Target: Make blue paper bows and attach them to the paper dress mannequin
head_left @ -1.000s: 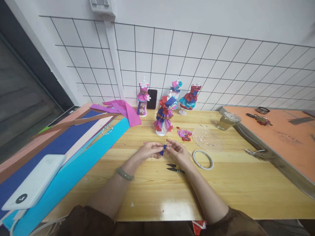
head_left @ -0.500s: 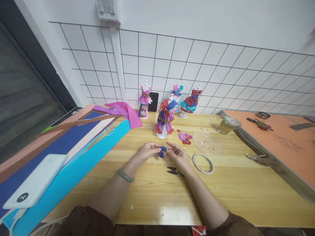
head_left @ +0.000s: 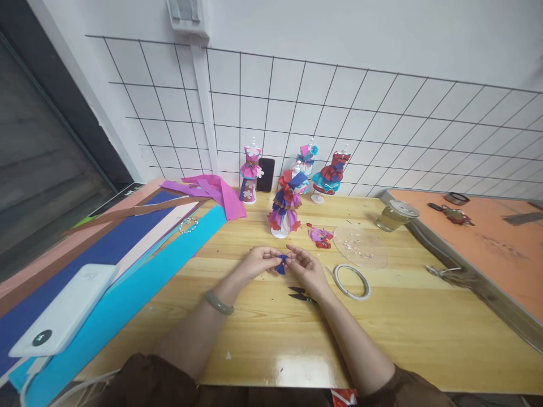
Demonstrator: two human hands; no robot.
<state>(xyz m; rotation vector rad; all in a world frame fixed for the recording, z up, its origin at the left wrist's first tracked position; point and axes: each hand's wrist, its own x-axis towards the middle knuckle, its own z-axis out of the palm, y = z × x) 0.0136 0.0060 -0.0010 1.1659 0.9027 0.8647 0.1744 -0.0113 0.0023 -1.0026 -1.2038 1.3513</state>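
Between my two hands is a small pleated dark blue paper piece (head_left: 281,266), gathered at its middle. My left hand (head_left: 259,262) pinches its left side with thumb and finger. From the other side, my right hand (head_left: 306,265) pinches the right edge, its other fingers partly raised. Beneath my right hand lie small black-bladed snips (head_left: 300,294), their handles hidden by the hand. A miniature dress form (head_left: 285,203) in red, blue and purple paper stands just beyond my hands. Scraps of pink and red paper (head_left: 320,236) lie to its right.
Right of my hands are a roll of tape (head_left: 352,282), a clear dish (head_left: 360,247) with small beads and a glass jar (head_left: 397,216). Coloured paper sheets (head_left: 169,254) and a white power bank (head_left: 63,311) cover the left. More dress forms and a phone (head_left: 265,174) stand behind.
The blue paper piece looks narrower and more pinched in at its middle. Both hands stay in nearly the same place, and the view has shifted slightly.
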